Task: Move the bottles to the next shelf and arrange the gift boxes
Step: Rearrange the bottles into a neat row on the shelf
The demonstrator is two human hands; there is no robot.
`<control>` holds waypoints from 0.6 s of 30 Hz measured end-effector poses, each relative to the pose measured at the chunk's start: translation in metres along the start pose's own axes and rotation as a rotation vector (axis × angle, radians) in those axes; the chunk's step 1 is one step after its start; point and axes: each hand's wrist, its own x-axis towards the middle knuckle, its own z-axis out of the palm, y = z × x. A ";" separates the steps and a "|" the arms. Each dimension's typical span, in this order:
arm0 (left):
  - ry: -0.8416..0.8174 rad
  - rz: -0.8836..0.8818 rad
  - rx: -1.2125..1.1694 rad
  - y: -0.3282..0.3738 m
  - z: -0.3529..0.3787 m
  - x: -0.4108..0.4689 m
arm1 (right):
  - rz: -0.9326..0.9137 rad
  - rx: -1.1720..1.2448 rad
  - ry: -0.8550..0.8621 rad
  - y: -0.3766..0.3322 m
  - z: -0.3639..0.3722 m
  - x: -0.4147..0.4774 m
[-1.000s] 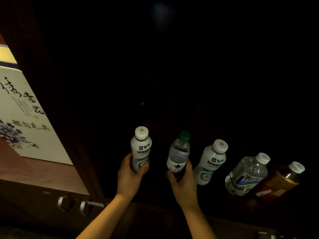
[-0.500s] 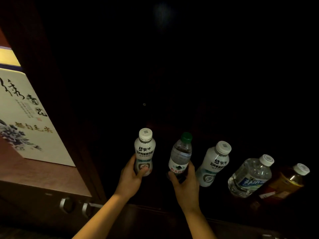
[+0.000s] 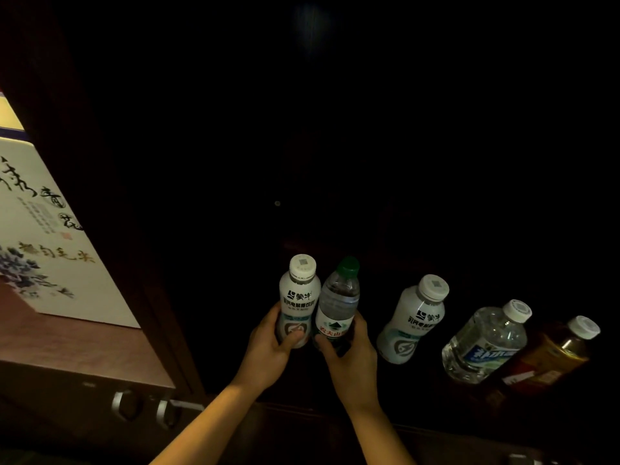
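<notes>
My left hand (image 3: 268,350) grips a white bottle with a white cap (image 3: 298,297) by its lower half. My right hand (image 3: 349,360) grips a clear water bottle with a green cap (image 3: 338,298) by its base. The two held bottles touch side by side inside a dark shelf compartment. To their right stand a second white bottle (image 3: 412,320), a clear water bottle with a blue label (image 3: 486,344) and an amber tea bottle (image 3: 557,354). A white gift box (image 3: 43,236) with calligraphy and blue flowers stands in the lit left compartment.
A dark wooden divider (image 3: 147,297) separates the left shelf (image 3: 77,344) from the dark compartment. Two metal ring handles (image 3: 144,407) sit on the drawer front below the left shelf. The compartment's back and upper part are black and unreadable.
Both hands have brought their bottles together: the white bottle moved right and the green-capped bottle left, closing the gap until they touch. The three bottles on the right stay put.
</notes>
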 end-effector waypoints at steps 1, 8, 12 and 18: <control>-0.003 0.002 -0.003 0.000 0.001 0.000 | 0.001 -0.002 -0.001 0.001 0.000 0.000; -0.025 -0.009 0.017 -0.002 -0.004 0.003 | -0.009 0.020 -0.040 -0.002 -0.005 0.000; -0.030 -0.013 0.020 -0.004 -0.004 0.003 | 0.000 0.013 0.059 -0.001 -0.024 -0.020; -0.038 -0.015 0.004 -0.004 -0.004 0.004 | -0.115 0.001 0.470 0.011 -0.083 -0.039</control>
